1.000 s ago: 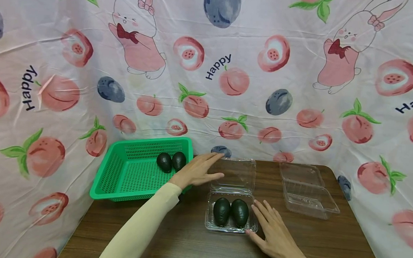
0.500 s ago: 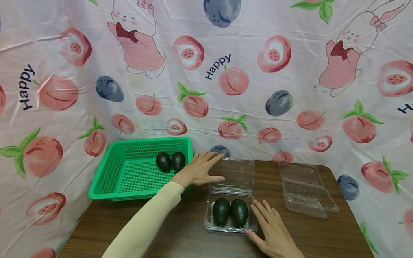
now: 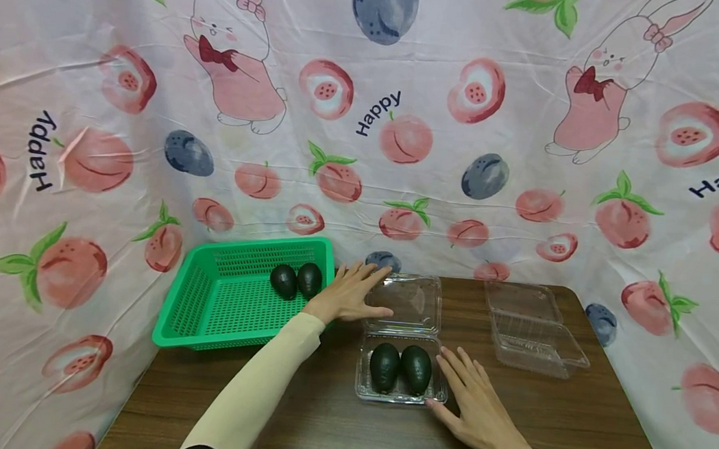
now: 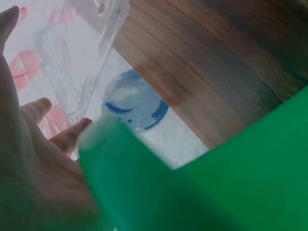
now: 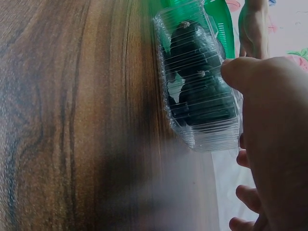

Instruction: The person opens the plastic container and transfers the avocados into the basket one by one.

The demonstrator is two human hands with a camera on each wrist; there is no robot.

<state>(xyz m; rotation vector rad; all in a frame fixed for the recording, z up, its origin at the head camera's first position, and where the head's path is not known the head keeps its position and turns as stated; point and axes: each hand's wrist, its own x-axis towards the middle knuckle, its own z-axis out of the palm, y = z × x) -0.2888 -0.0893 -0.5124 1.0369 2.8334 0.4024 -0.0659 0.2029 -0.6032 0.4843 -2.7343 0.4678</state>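
Note:
Two dark green avocados (image 3: 384, 368) lie side by side in the base of a clear plastic clamshell box (image 3: 361, 393), whose lid (image 3: 413, 303) stands raised at the back. My left hand (image 3: 349, 294) is spread at the lid's left side, its fingertips right at the lid edge (image 4: 84, 91) in the left wrist view. My right hand (image 3: 478, 403) rests with fingers extended along the right side of the base, thumb at its front right corner. In the right wrist view that thumb (image 5: 240, 72) touches the rim of the box, with the avocados (image 5: 204, 98) showing through the wall.
A green plastic basket (image 3: 225, 305) stands at the left with two more avocados (image 3: 284, 282) in its right back corner. A second clear box (image 3: 531, 345) sits opened at the right. Behind the wooden table (image 3: 334, 429) hangs a fruit-printed cloth (image 3: 431, 71).
Both hands, the box and the avocados hold nearly the same places. Only the head view has shifted slightly.

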